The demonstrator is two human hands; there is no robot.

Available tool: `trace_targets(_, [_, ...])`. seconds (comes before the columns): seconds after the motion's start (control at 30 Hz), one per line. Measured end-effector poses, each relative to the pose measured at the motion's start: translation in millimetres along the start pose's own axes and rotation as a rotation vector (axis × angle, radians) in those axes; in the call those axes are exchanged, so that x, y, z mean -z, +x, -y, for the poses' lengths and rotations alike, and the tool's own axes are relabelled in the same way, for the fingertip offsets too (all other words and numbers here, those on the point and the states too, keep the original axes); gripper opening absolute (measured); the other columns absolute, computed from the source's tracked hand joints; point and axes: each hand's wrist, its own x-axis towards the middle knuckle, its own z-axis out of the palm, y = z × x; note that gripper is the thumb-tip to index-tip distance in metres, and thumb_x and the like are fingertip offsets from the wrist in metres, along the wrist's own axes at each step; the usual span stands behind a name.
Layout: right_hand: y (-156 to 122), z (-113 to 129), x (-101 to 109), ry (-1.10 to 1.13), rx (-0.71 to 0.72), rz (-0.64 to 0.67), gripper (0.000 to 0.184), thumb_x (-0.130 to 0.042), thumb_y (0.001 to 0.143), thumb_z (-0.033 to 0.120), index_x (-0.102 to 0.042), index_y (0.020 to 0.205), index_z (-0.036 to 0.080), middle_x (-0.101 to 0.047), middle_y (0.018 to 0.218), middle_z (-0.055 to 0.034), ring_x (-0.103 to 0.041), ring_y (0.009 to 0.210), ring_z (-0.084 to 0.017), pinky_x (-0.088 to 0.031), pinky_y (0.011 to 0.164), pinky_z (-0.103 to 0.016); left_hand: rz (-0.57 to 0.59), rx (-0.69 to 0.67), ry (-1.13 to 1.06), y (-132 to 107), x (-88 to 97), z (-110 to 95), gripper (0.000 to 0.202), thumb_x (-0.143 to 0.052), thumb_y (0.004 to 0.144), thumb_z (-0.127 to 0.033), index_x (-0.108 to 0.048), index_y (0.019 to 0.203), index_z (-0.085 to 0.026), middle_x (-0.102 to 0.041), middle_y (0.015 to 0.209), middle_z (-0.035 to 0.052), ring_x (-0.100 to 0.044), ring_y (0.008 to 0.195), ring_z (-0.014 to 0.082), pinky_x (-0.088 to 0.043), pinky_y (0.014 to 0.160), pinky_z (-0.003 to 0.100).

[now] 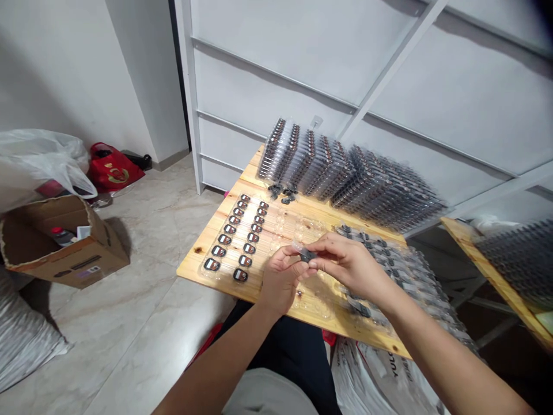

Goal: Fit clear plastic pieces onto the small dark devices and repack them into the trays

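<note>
My left hand (280, 279) and my right hand (349, 262) meet above a pine board (276, 294), both pinching a small dark part (307, 255) with a clear plastic piece at its left end. To the left of my hands, a clear blister tray (233, 236) holds two rows of dark badge-like items with red marks. Further back stand tilted stacks of filled blister trays (345, 178), with several loose dark parts (280, 193) at their foot. More trays of dark parts (389, 271) lie to the right, beyond my right hand.
A second board edge with stacked trays (518, 259) sits at far right. On the marble floor at left are an open cardboard box (64, 242), a plastic bag (38, 161), a red bag (112, 168) and a silver sack (21, 340). White panelling (276, 69) stands behind the board.
</note>
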Motion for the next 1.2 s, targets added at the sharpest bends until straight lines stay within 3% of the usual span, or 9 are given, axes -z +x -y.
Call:
trace_targets(0.17, [-8.7, 0.3, -1.4, -0.014, -0.037, 0.008, 0.016, -0.062, 0.078, 0.018, -0.062, 0.093, 0.014, -0.06, 0.086, -0.0042, -0.055, 0.08, -0.012, -0.042, 0.072, -0.021, -0.037, 0.044, 0.131, -6.3, 0.4, 3.7, 0.029, -0.072, 0.061, -0.013, -0.052, 0.081, -0.014, -0.059, 0.066, -0.0019, -0.058, 0.065, 0.007, -0.049, 0.067, 0.017])
trace_targets(0.4, [-41.8, -10.0, 12.3, -0.057, -0.02, 0.086, 0.02, -0.061, 0.072, 0.006, -0.063, 0.091, 0.014, -0.059, 0.084, -0.0029, -0.055, 0.079, -0.011, -0.042, 0.07, -0.018, 0.019, 0.071, 0.285, -10.7, -5.9, 32.3, 0.025, -0.073, 0.062, -0.017, -0.061, 0.084, -0.02, -0.061, 0.091, -0.0007, -0.059, 0.087, 0.0132, -0.052, 0.075, 0.023])
trace_targets(0.57, [-91.8, -29.0, 29.5, -0.117, -0.148, 0.084, 0.026, -0.055, 0.074, 0.009, -0.062, 0.098, 0.017, -0.057, 0.09, -0.0033, -0.054, 0.083, -0.012, -0.043, 0.072, -0.02, 0.07, 0.179, 0.348, -11.8, -27.0, 74.0, 0.029, -0.073, 0.061, -0.018, -0.061, 0.088, -0.022, -0.061, 0.091, -0.0012, -0.058, 0.093, 0.0145, -0.051, 0.079, 0.023])
trace_targets(0.77, [-167.6, -57.4, 51.8, -0.08, -0.282, 0.009, 0.042, -0.053, 0.071, 0.008, -0.056, 0.111, 0.02, -0.056, 0.091, -0.0023, -0.054, 0.084, -0.012, -0.044, 0.073, -0.02, 0.162, 0.337, 0.352, -14.5, -63.0, 143.4, 0.025, -0.07, 0.066, -0.019, -0.057, 0.088, -0.019, -0.059, 0.096, 0.0008, -0.057, 0.092, 0.0137, -0.049, 0.08, 0.023])
trace_targets(0.93, [-249.5, -102.2, 86.2, -0.192, -0.306, -0.124, 0.025, -0.05, 0.079, 0.017, -0.056, 0.103, 0.014, -0.057, 0.095, -0.0066, -0.054, 0.088, -0.015, -0.044, 0.077, -0.025, 0.306, 0.504, 0.457, -23.6, -82.2, 194.9, 0.031, -0.064, 0.073, -0.022, -0.049, 0.101, -0.019, -0.057, 0.1, 0.0058, -0.057, 0.095, 0.0175, -0.047, 0.085, 0.032])
trace_targets(1.03, [-294.1, -137.8, 103.0, -0.357, -0.396, -0.223, 0.021, -0.049, 0.082, 0.022, -0.055, 0.1, 0.013, -0.056, 0.098, -0.0087, -0.054, 0.088, -0.016, -0.045, 0.077, -0.028, 0.421, 0.406, 0.725, -27.2, -81.7, 210.9, 0.022, -0.057, 0.077, -0.021, -0.051, 0.099, -0.019, -0.051, 0.107, 0.0085, -0.056, 0.095, 0.0181, -0.048, 0.08, 0.031])
trace_targets(1.2, [-323.4, -174.5, 97.9, -0.401, -0.377, -0.086, 0.023, -0.044, 0.085, 0.022, -0.053, 0.103, 0.011, -0.054, 0.099, -0.0115, -0.053, 0.091, -0.018, -0.045, 0.078, -0.03, 0.767, 0.033, 1.18, -20.3, -81.1, 222.4, 0.017, -0.044, 0.082, -0.014, -0.054, 0.096, -0.017, -0.047, 0.108, 0.0097, -0.052, 0.096, 0.0171, -0.048, 0.078, 0.029])
